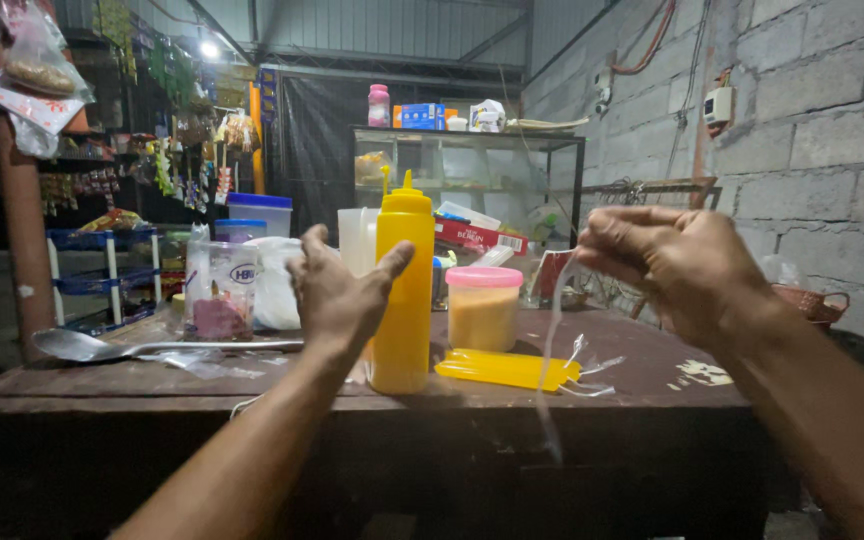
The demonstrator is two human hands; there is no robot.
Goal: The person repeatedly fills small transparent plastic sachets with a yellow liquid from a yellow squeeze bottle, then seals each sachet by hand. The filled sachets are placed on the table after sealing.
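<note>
My left hand [337, 295] is wrapped around a tall yellow squeeze bottle [403, 290] that stands upright on the dark wooden table [652, 375]. My right hand [672, 260] is raised to the right, its fingers pinched on a long thin clear plastic bag [550, 350] that hangs down toward the table edge. Filled yellow tube-shaped bags [507, 368] lie flat on the table just right of the bottle. Behind them stands a clear tub with a pink lid [483, 305] holding orange-yellow powder.
A large metal spoon [102, 347] lies at the table's left. Clear jars, one with dark red contents [220, 295], stand behind it. A glass display cabinet [472, 170] is at the back, a block wall [822, 130] on the right, and a small basket [812, 300] beyond my right arm.
</note>
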